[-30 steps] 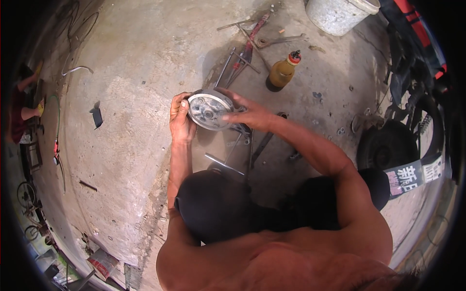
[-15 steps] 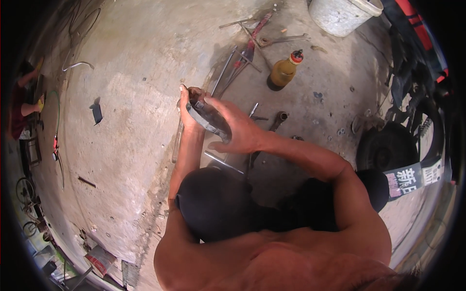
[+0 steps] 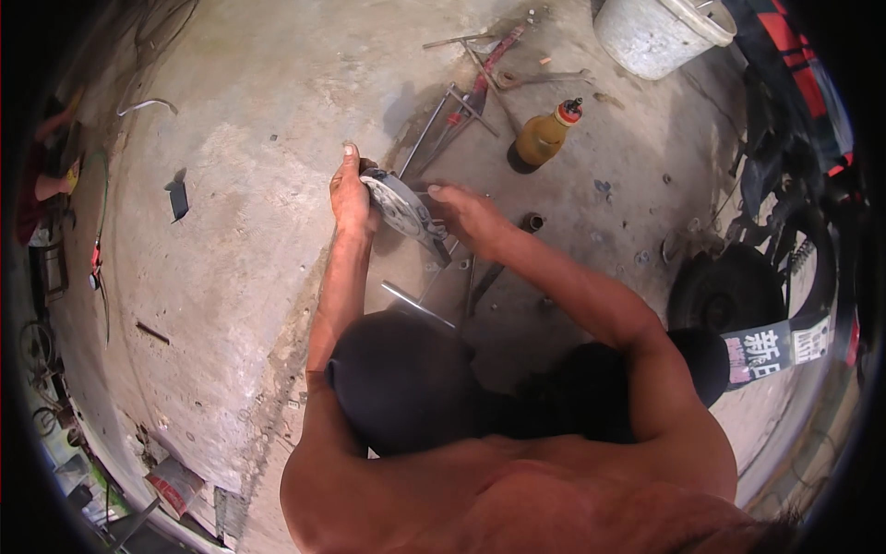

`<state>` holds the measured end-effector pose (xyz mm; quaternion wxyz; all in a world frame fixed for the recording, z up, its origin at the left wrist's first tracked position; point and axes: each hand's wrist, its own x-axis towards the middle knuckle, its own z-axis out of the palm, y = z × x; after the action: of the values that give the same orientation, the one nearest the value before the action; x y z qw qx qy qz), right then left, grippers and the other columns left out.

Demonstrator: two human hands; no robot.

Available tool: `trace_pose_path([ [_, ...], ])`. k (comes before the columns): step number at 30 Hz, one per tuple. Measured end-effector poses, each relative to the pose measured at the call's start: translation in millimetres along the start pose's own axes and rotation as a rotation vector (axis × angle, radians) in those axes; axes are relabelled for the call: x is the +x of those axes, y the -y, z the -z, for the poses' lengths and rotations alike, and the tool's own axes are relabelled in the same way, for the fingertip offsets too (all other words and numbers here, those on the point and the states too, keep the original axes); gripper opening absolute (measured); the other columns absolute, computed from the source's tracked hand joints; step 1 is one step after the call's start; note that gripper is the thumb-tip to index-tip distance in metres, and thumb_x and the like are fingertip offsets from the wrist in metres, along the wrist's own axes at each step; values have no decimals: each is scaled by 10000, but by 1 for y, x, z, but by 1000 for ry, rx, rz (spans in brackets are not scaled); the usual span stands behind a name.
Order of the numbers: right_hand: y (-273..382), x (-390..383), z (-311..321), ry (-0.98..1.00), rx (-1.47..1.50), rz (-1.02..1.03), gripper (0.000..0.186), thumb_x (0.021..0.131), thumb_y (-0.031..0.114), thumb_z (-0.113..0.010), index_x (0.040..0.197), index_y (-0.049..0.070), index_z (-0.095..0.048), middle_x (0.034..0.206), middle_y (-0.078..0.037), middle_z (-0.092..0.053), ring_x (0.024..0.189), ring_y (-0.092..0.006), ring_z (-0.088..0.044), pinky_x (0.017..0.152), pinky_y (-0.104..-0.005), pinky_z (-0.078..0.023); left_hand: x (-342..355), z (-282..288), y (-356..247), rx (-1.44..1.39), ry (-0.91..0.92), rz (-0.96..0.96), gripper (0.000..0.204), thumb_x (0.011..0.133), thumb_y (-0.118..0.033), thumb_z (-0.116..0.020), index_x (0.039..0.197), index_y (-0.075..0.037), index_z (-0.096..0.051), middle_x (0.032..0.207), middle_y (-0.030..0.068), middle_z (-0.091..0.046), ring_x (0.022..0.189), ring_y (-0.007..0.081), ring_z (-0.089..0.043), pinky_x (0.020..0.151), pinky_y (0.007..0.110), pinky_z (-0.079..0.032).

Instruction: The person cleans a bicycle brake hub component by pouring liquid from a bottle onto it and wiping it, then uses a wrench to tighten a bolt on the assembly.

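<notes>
A round grey cast-metal plate (image 3: pixel 399 205), apparently a brake plate, is held tilted above the floor in front of my knee. My left hand (image 3: pixel 350 196) is closed on its left rim, thumb pointing up; the other fingers are hidden behind the plate. My right hand (image 3: pixel 469 220) is close by the plate's right side, a finger stretched toward it and the hand apart from a full grip. Blur hides whether its lower fingers touch the rim. Below the plate lies a shiny T-shaped metal bar (image 3: pixel 418 304), next to a dark socket tool (image 3: pixel 503 258).
Beyond my hands stands a yellow-brown bottle with a red cap (image 3: pixel 546 137). T-handle wrenches (image 3: pixel 471 111) and a spanner (image 3: pixel 544 78) lie near it. A white bucket (image 3: pixel 651 42) is at the far right, above a tyre (image 3: pixel 724 300). Loose nuts (image 3: pixel 643 257) dot the floor.
The plate has turned, so its ribbed grey face now shows. My right hand has loosened its hold and shifted right; my left hand keeps hold of the rim.
</notes>
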<state>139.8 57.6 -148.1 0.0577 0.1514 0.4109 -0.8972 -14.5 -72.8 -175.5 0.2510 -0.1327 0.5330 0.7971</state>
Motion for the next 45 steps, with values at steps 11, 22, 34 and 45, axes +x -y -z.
trace_pose_path([
  [11, -28, 19, 26, -171, 227, -24, 377, 1004, 208, -582, 1332, 23, -570, 1135, -98, -695, 960, -183, -690, 813, -350, -581, 4, -20, 21, 348, 93, -27, 420, 979, -387, -678, 770, -23, -661, 690, 26, -604, 608, 116, -520, 570, 297, -446],
  [22, -35, 27, 34, -115, 233, -123, 280, 1002, 169, -592, 1256, 51, -593, 1065, -79, -702, 876, -165, -701, 750, -339, -597, 13, -8, 35, 340, 105, 106, 405, 1016, -397, -604, 874, -18, -622, 762, 73, -640, 642, 173, -598, 607, 338, -518],
  [34, -39, 33, 49, -73, 488, -119, 319, 1075, 197, -412, 1290, 57, -601, 1142, -89, -712, 959, -202, -712, 872, -364, -594, -28, -15, 17, 891, 121, -813, 225, 1013, -213, -604, 1067, -1, -659, 919, 81, -655, 802, 161, -597, 735, 314, -501],
  [45, -31, 38, 53, -90, 382, -6, 243, 1040, 160, -521, 1233, 42, -610, 1090, -72, -696, 938, -159, -703, 810, -317, -601, -53, -26, 15, 1112, 329, -821, 207, 905, -158, -722, 1015, 3, -653, 925, 166, -683, 848, 304, -681, 767, 385, -538],
])
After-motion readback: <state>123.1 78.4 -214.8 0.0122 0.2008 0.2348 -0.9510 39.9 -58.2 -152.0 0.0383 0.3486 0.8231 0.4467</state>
